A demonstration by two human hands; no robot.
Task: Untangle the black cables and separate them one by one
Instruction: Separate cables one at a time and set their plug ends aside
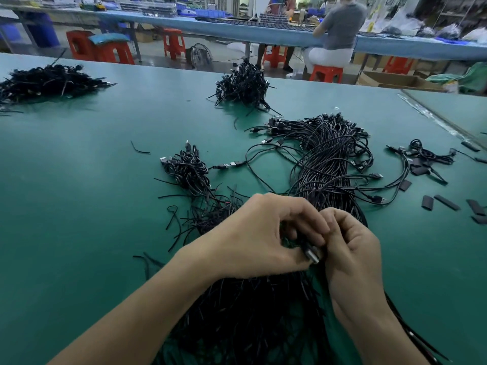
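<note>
left hand (253,235): one of two bare hands, fingers curled, thumb and fingertips pinching a plug (313,253).
right hand (350,248): touching the left, fingers curled close together, clamped on the same plug from the other side.
plug: one, black with a metal tip, held between both hands just above the table (79,180).
cables (311,185): black, lying in six groups on the table.
near heap (250,317): group one, the largest, under both forearms and running off the lower edge.
long bundle (329,143): group two, just beyond the hands, strands lying lengthways, plugs fanned at the far end.
small knot (189,169): group three, left of the long bundle, near it.
far pile (245,83): group four, by the far edge.
left pile (44,80): group five, far left, well apart from the rest.
right cluster (424,156): group six, only a few cables.
sleeves (446,202): short flat black pieces, at least seven, scattered around the right cluster.
stools (325,73): red, at least five, beyond the table.
person (340,25): one, seated on a stool, back turned.
fan (201,55): one, on the floor.
box (395,80): one, cardboard, open.
</note>
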